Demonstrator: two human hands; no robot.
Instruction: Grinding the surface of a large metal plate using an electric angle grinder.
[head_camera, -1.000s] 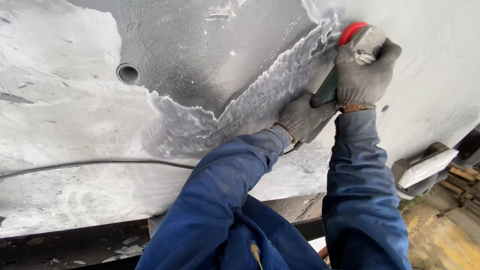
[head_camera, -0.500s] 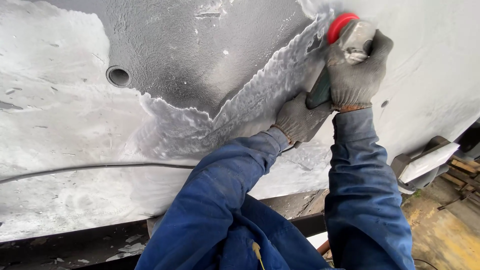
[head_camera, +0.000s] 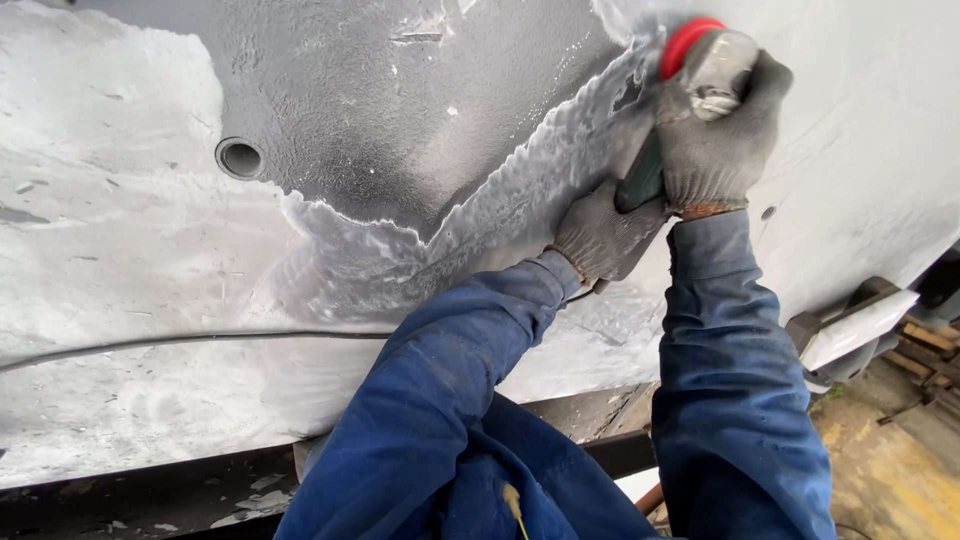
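I log one grinder (head_camera: 690, 95), red disc at the grey panel (head_camera: 400, 120)'s ragged paint edge, upper right. Right hand (head_camera: 715, 140) clamped on its head, left hand (head_camera: 600, 235) on its green handle. One round hole (head_camera: 240, 158); open panel leftward.

One head view looks down, close along both sleeves, at a grey panel (head_camera: 330, 130)
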